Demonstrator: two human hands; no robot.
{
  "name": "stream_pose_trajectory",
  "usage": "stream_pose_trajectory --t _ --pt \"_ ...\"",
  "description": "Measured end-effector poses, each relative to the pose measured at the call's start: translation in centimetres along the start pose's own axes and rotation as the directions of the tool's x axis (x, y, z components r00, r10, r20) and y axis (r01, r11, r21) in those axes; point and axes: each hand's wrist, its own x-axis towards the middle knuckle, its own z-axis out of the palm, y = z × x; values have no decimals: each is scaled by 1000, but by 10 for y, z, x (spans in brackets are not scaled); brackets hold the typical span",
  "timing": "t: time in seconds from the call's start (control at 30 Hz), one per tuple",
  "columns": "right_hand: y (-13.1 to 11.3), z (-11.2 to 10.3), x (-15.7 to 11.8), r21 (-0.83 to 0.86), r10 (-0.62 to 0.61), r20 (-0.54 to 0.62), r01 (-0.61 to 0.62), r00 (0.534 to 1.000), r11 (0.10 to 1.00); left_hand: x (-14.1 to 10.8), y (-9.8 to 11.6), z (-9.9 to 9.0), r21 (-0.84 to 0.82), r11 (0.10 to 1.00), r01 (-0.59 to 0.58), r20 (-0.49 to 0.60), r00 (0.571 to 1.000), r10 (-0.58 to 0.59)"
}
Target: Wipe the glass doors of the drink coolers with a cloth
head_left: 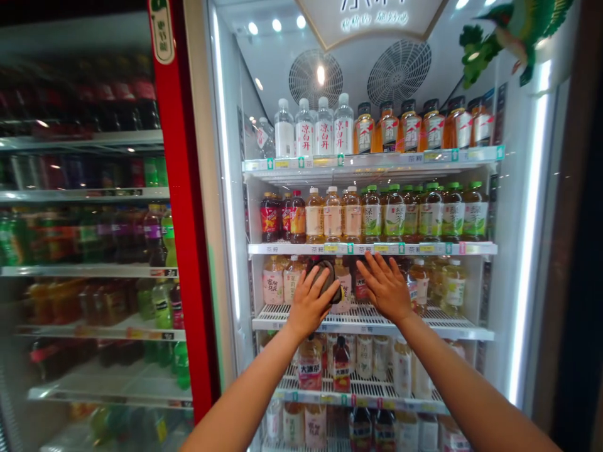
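Observation:
My left hand [308,304] is raised in front of the middle shelf of a lit drinks cooler, its fingers over a dark grey, rounded pad [335,294]. That pad looks soft, perhaps a folded cloth; its exact kind is unclear. To the right, my right hand [385,289] holds nothing, with its fingers spread and pointing up. It appears flat against the cooler's front glass, though contact cannot be made out for sure. Behind both hands stand tea bottles [273,282] on a white wire shelf [367,317], partly hidden by them.
Above, shelves carry green-capped bottles [394,210], clear water bottles [343,125] and amber bottles [409,129]. More bottles [309,367] stand below. A red-framed cooler [181,220] is on the left. A bird decoration [527,31] hangs at the top right.

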Motion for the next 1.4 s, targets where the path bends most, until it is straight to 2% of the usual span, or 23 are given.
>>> stream_pose_trajectory --t 0.07,0.13,0.2,0.27,0.33,0.4,0.47,0.5,0.63,0.7,0.77,0.8,0.87,0.9,0.97,1.0,1.07,1.1,1.17,1.2,1.23,1.3,1.4 --pt "1 1 -1 -5 -5 -8 5 1000 1000 19 -20 -7 5 1000 29 -10 1000 -29" --pt "1 2 -3 -7 -6 -10 6 1000 1000 32 -43 -16 16 984 178 -94 980 -175" --pt "2 2 -4 -9 -3 -2 3 1000 1000 26 -56 -20 17 934 357 -201 916 -347" --pt "1 3 -5 -11 2 6 -2 1000 1000 4 -54 -19 22 898 439 -242 874 -421" --pt "1 3 -6 -10 7 5 -7 1000 1000 -20 -40 -15 44 935 352 -181 923 -339" --pt "1 3 -6 -7 10 1 -10 1000 1000 -30 -30 -12 49 987 156 -70 986 -152" --pt "0 3 -6 -9 9 -4 -9 1000 1000 -18 -35 -14 32 999 22 3 1000 -22" --pt "0 4 -6 -13 8 -8 -8 1000 1000 -8 -44 -18 27 1000 14 13 1000 -14" --pt "2 4 -8 -23 2 -11 -3 1000 1000 23 -88 -38 40 970 241 -94 967 -237" --pt "3 2 -9 -15 -3 -3 3 1000 1000 11 -93 -42 51 921 386 -178 911 -371" --pt "3 -3 -8 6 -4 -10 4 1000 1000 -15 -83 -39 66 898 435 -200 888 -415" --pt "1 -6 -6 20 2 -27 -2 1000 1000 -29 -74 -36 73 914 399 -169 908 -383" --pt "-7 -12 2 65 5 -72 -1 997 998 -46 -62 -30 64 975 211 -38 977 -209" --pt "-14 -14 9 97 -15 -83 23 996 995 -48 -61 -29 50 993 111 24 993 -113" --pt "-32 -15 24 166 -110 -77 121 991 979 -38 -70 -33 33 999 5 87 996 -8" --pt "-43 -15 33 196 -170 -65 179 983 964 -30 -80 -37 40 999 17 83 996 -20" --pt "-64 -10 49 237 -264 -43 267 963 934 -18 -100 -47 69 984 165 -4 986 -165" --pt "-74 -7 56 250 -293 -39 293 955 923 -17 -107 -51 79 957 280 -79 959 -274" --pt "-90 0 68 270 -337 -36 334 941 903 -29 -110 -54 82 871 484 -219 862 -458" --pt "-95 4 73 276 -354 -33 349 934 895 -40 -107 -52 86 841 535 -252 828 -501" --pt "-99 8 78 278 -368 -30 361 929 890 -53 -100 -50 98 836 540 -248 827 -505" --pt "-102 15 86 268 -382 -16 372 924 888 -74 -87 -44 130 884 449 -155 890 -429" --pt "-100 24 94 246 -386 -1 375 922 894 -72 -87 -45 140 941 308 -17 951 -308"
